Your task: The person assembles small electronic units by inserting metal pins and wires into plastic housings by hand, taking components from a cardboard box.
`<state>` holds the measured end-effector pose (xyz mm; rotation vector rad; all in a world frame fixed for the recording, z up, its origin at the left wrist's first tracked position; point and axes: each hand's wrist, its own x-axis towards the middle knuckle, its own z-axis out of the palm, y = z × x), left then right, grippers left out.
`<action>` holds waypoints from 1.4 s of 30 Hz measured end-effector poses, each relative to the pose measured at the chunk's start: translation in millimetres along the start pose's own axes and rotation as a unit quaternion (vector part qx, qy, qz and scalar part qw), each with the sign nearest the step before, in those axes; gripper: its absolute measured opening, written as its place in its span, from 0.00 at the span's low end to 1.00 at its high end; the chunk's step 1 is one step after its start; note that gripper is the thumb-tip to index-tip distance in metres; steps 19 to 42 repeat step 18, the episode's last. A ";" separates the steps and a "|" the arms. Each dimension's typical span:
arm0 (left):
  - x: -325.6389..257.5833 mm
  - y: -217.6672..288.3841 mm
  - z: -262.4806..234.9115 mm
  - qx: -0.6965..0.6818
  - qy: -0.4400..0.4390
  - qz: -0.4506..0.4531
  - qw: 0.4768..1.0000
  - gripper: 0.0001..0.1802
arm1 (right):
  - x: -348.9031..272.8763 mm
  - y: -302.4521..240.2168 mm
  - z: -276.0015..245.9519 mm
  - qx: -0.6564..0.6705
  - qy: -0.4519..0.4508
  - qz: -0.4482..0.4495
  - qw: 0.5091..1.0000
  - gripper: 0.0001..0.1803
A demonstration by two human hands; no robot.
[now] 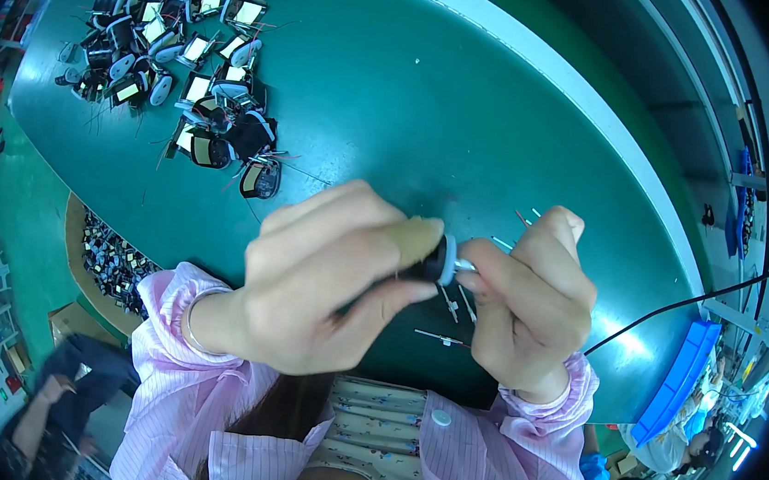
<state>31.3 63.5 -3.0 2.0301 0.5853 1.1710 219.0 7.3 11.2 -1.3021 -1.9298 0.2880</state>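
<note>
In front of my chest, my left hand [321, 276] grips a small black housing [435, 262] with a pale grey rim, its thumb and fingers closed around the sides. A yellowish covering shows on one of its fingertips. From the right, my right hand [534, 301] pinches a short silvery piece [464, 266] that meets the rimmed end of the housing; whether it sits inside cannot be seen. Below and between the hands, several thin components with wire leads [442, 339] lie on the green table [390, 83]. A few more show behind my right hand.
Black housings with grey rims, cream patches and loose wires [201, 51] lie heaped at the far left. A carton of small parts [114, 260] stands beside the table's left edge. At the right are a blue tray [678, 384] and a black cable [654, 323]. Other people sit nearby.
</note>
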 end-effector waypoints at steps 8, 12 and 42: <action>2.5 20.3 -1.8 0.184 0.081 0.089 0.975 0.19 | 4.2 10.0 4.8 0.124 0.060 -0.072 0.988 0.16; 4.2 15.1 -6.3 0.185 0.078 0.130 0.971 0.17 | 3.5 2.5 9.2 0.051 0.062 -0.064 0.995 0.14; 4.5 -4.1 -15.7 0.044 -0.051 -0.034 0.997 0.21 | 10.5 8.1 1.4 0.060 -0.035 0.047 0.997 0.15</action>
